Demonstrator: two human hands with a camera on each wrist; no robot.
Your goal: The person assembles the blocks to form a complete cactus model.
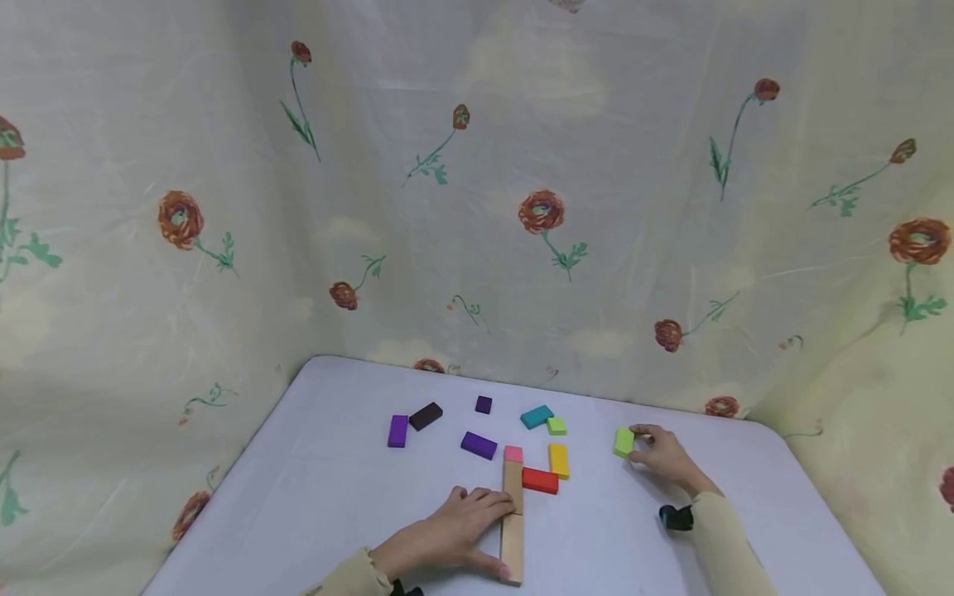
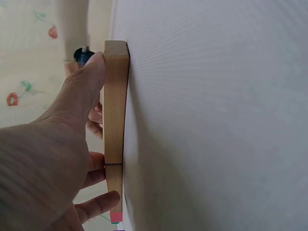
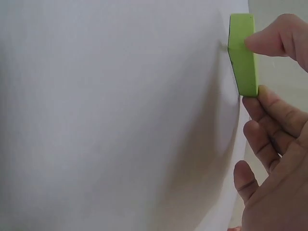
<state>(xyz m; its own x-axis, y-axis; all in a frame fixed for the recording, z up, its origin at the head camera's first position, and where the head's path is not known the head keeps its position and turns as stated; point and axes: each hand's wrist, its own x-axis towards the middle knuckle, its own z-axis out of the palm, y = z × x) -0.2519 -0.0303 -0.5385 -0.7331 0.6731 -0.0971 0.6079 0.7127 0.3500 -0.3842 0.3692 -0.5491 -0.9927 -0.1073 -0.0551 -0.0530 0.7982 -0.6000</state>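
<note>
My right hand point(image 1: 666, 456) pinches a light green block point(image 3: 243, 55) between the thumb and fingers at the right of the table. In the right wrist view the thumb lies on its upper part and a fingertip meets its lower end. My left hand point(image 1: 460, 531) rests along two plain wooden blocks point(image 1: 512, 542) laid end to end in a line. Its thumb touches the near end, and its other fingertips lie close to the joint between the blocks. A pink block point(image 1: 513, 453) sits at the far end of this line. Against its right side lies a red block point(image 1: 540, 480).
A yellow block point(image 1: 558, 461) touches the red one. Behind are a teal block point(image 1: 537, 416) and a small green block point(image 1: 556, 426). Leftward lie purple blocks point(image 1: 479, 445), a dark brown block point(image 1: 426, 416) and a small dark purple block point(image 1: 484, 404). A flowered curtain point(image 1: 477, 207) surrounds the white table point(image 1: 313, 497).
</note>
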